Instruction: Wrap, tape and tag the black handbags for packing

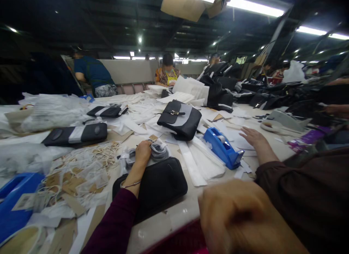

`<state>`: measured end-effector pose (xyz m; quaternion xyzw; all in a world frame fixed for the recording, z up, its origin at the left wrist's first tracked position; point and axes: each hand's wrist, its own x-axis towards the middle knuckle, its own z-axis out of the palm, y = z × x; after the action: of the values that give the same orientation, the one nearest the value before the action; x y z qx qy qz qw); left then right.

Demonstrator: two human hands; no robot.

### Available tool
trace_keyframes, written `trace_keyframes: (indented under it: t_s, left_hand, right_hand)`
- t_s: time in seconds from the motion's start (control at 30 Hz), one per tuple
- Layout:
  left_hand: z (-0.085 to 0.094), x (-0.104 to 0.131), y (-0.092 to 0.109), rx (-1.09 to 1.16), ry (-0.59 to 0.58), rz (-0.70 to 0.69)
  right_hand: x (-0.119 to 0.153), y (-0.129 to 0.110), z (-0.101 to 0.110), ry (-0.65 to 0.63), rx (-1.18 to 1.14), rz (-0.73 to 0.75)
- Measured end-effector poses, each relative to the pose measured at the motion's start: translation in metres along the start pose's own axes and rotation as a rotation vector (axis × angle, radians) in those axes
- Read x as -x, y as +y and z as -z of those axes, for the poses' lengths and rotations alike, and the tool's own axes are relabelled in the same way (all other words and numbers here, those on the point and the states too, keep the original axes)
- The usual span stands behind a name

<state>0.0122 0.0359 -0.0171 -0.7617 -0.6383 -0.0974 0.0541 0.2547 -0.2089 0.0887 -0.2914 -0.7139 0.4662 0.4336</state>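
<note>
Left hand (143,152) curled on a coiled strap (161,151).
The strap lies just beyond a black case (165,181), under the left forearm; the right hand (234,210) is bent and blurred, its grip I can't tell. Farther out: a blue dispenser (227,152), a buckled bag (180,119).

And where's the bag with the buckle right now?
In the head view, the buckled bag is near the middle, among white sheets on the table, beyond and right of the left hand, just left of the nearest blue dispenser.
</note>
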Motion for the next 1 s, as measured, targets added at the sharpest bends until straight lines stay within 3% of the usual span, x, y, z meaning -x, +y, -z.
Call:
trace_keyframes:
  t_s: [0.07, 0.13, 0.17, 0.23, 0.3, 0.37, 0.53, 0.7, 0.83, 1.0]
  left_hand:
    - [-0.001, -0.003, -0.001, -0.002, -0.036, 0.022]
    - [-0.001, -0.005, -0.001, -0.005, -0.072, 0.040]
    - [-0.001, -0.005, -0.001, -0.007, -0.088, 0.048]
    - [-0.001, -0.007, 0.000, -0.012, -0.117, 0.063]
    - [-0.001, -0.008, 0.000, -0.019, -0.137, 0.072]
    - [-0.002, -0.010, -0.001, -0.024, -0.154, 0.075]
    - [-0.003, -0.014, -0.003, -0.023, -0.188, 0.077]
    - [-0.006, -0.016, -0.005, 0.017, -0.164, 0.073]
    - [-0.008, -0.012, -0.003, 0.076, -0.059, 0.046]
    - [-0.009, -0.008, 0.001, 0.196, 0.188, -0.022]
  right_hand:
    - [-0.023, 0.033, 0.023, 0.112, 0.084, -0.090]
    - [-0.038, 0.076, 0.049, 0.228, 0.418, -0.297]
    - [-0.042, 0.097, 0.061, 0.190, 0.600, -0.338]
    - [-0.041, 0.135, 0.080, -0.023, 0.753, -0.315]
    - [-0.038, 0.162, 0.089, -0.164, 0.776, -0.300]
    - [-0.037, 0.177, 0.091, -0.176, 0.751, -0.342]
    - [-0.049, 0.189, 0.097, -0.109, 0.684, -0.434]
    - [-0.052, 0.178, 0.104, -0.095, 0.667, -0.409]
    - [-0.052, 0.160, 0.099, -0.021, 0.718, -0.326]
    - [-0.053, 0.148, 0.091, 0.111, 0.624, -0.185]
